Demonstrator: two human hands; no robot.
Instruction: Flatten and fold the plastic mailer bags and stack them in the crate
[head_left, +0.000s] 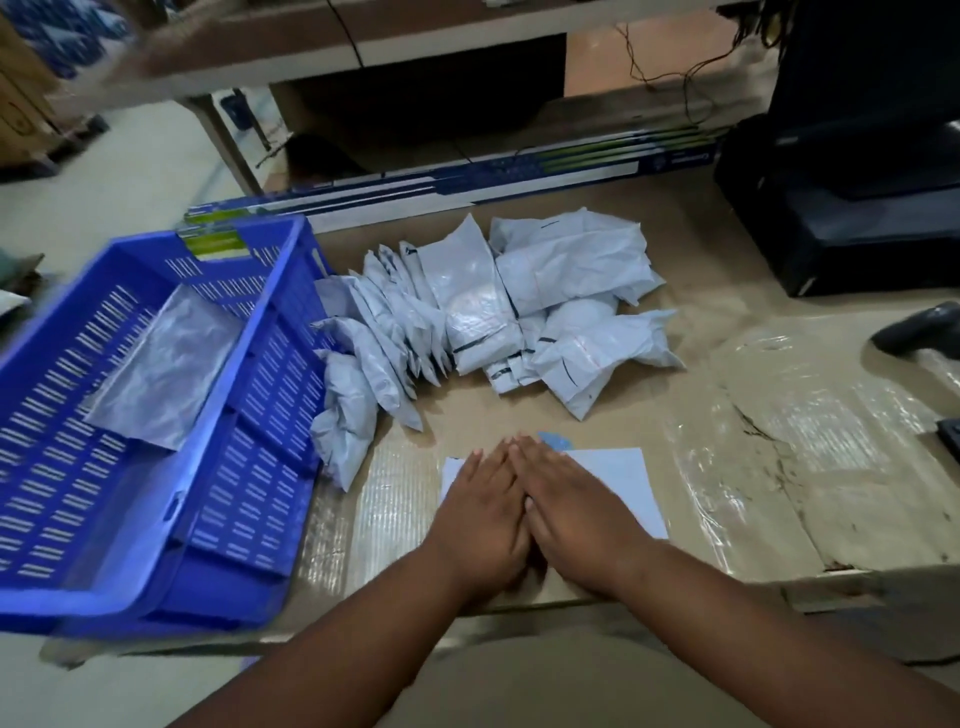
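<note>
Cardboard-covered table (727, 364): flat left hand (480, 512) and right hand (576, 512) press mailer bag (623, 483) beneath.

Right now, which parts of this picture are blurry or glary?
Head view: the blue crate and the shelf at top left are smeared by motion blur; tape on the cardboard tabletop throws white glare; straight edges bow from the wide lens; both hands, left hand and right hand, stay fairly sharp.

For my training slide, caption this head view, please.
Both hands press a mailer bag flat beside the blue crate.
</note>
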